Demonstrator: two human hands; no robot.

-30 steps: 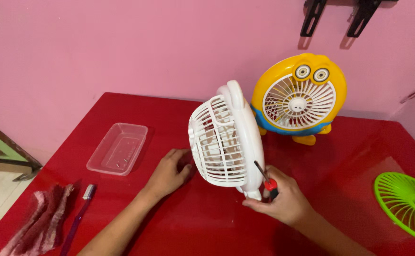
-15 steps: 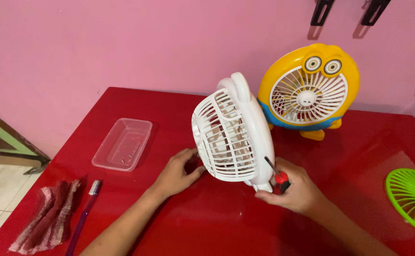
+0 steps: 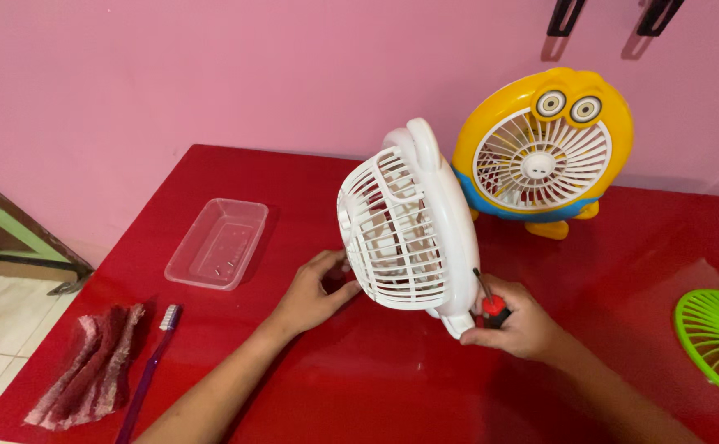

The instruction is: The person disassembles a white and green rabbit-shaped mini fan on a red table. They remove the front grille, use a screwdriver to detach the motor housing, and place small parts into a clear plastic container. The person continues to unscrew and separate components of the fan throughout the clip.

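Observation:
A small white fan (image 3: pixel 409 234) with a grille stands upright in the middle of the red table (image 3: pixel 359 386), its face turned left. My left hand (image 3: pixel 314 292) rests against the fan's lower left side, fingers curled at its base. My right hand (image 3: pixel 516 325) grips a red-handled screwdriver (image 3: pixel 488 298), its dark shaft pointing up against the fan's rear casing, and its fingers also touch the fan's foot.
A yellow and blue cartoon-faced fan (image 3: pixel 544 152) stands behind by the pink wall. A green fan grille (image 3: pixel 717 341) lies at the right edge. A clear plastic tray (image 3: pixel 218 243), a purple toothbrush (image 3: pixel 147 370) and a red cloth (image 3: pixel 88 378) lie at the left.
Both hands and the white fan have shifted slightly right in the view. The screwdriver tip has come closer to the fan's back. The left hand stays at the base.

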